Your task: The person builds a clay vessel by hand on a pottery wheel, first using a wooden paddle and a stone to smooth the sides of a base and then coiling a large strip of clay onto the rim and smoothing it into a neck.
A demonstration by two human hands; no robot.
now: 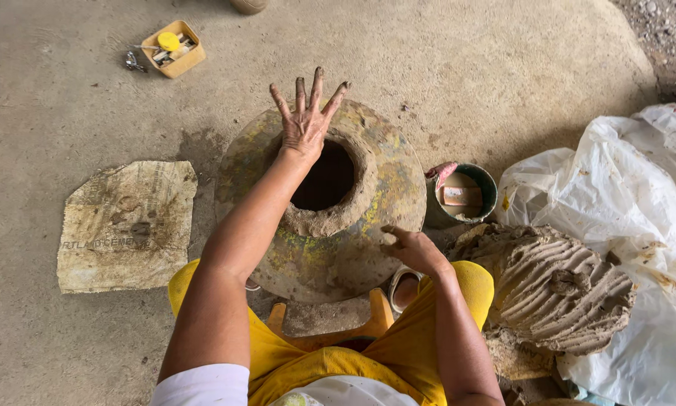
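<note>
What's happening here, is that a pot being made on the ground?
A person in yellow sits over a round wheel carrying a thick clay ring. The left hand is spread open above the ring's far rim; the right hand hovers by the wheel's near edge. A large lump of grooved clay sits to the right, beside a small bucket.

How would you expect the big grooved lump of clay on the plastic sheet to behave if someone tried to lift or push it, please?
The grooved clay lump looks dense, so probably heavy for its size. Finger furrows suggest it is soft and would dent or sag rather than stay stiff. Its broad base on the plastic sheet makes rolling unlikely.
</note>
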